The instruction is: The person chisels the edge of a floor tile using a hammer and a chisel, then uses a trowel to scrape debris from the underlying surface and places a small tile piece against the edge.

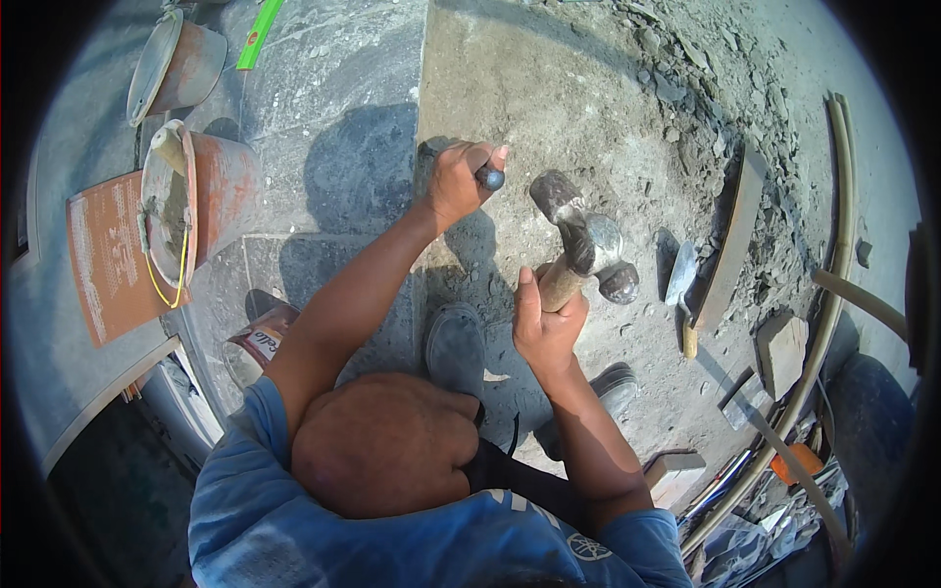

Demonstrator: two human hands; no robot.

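Note:
My left hand (463,182) is closed round a chisel (491,178), of which only the rounded dark metal end shows above the fist. The rest of the chisel is hidden by the hand. It is over the edge where grey floor tiles (333,196) meet bare rough ground (578,108). To the right and nearer, my right hand (551,328) grips the short wooden handle of a hammer (601,238). The hammer's heavy metal head, dark at both ends, is raised and apart from the chisel. My shoes (456,343) stand below and between my arms.
Two buckets (221,191) stand at left, the nearer holding a wooden-handled tool. A brown board (116,255) lies beside them. At right are a trowel (683,279), a wooden plank (733,235), rubble (676,88) and a long bent pole (841,196). A green level (259,34) lies far left.

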